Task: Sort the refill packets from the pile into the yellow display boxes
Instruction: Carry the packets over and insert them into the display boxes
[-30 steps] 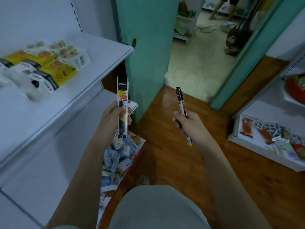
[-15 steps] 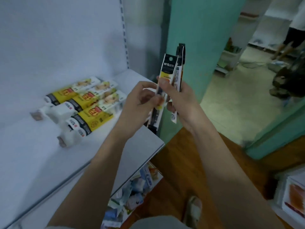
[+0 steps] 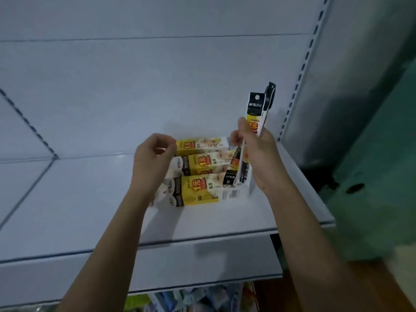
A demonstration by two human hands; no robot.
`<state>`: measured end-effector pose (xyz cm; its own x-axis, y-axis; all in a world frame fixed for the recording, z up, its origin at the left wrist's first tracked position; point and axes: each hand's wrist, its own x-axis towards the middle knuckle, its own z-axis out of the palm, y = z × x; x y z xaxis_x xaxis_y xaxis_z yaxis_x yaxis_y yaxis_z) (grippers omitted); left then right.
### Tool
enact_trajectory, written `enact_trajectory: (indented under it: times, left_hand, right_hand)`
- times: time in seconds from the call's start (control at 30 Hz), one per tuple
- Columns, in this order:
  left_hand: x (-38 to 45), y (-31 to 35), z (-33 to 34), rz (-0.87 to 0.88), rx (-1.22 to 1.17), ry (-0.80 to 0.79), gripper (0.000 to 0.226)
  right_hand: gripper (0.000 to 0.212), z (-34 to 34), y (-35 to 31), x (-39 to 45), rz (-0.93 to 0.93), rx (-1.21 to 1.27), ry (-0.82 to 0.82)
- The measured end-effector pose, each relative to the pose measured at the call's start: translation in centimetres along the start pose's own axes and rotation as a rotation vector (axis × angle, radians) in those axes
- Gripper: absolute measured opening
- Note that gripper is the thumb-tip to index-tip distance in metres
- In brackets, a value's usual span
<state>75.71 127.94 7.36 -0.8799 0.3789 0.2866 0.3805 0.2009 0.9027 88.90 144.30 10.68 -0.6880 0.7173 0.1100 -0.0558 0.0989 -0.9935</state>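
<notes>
Here, refill packets (image 3: 255,113) pinched upright in right hand (image 3: 256,158), above yellow display boxes (image 3: 198,174)

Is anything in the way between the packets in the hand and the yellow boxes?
Nothing visible is. The right hand holds the packets upright right above the yellow boxes on the shelf. The left hand hovers by the boxes' left side, not between them.

White shelf (image 3: 90,199) under my hands, three yellow display boxes (image 3: 200,192) lying on it.

The boxes lie on their sides in a close row, side by side and touching, directly beneath and between my hands; the farthest one sits near the back panel. The shelf's front lip runs below my forearms, and its right end lies past my right hand.
</notes>
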Motion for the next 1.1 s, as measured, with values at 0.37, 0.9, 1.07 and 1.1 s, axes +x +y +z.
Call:
enact_trajectory:
  times: [0.37,0.9,1.07,1.1]
  left_hand:
    - [-0.2,0.9,1.2,-0.437,0.200,-0.108,0.011]
    - [2.7,6.7,1.9,0.265,0.079,0.304,0.019]
    - [1.7,5.8,3.4,0.449,0.229,0.142,0.017]
    - [1.3,5.3,3.7,0.486,0.261,0.113,0.015]
  right_hand:
    - [0.031,2.6,0.2,3.9,-0.128,0.082,-0.277]
    - [0.050,0.7,-3.6,5.3,-0.105,0.445,-0.194]
    - [0.053,0.1,-6.4,4.8,-0.184,0.578,-0.201]
    - [0.052,0.1,-6.7,4.7,-0.189,0.586,-0.190]
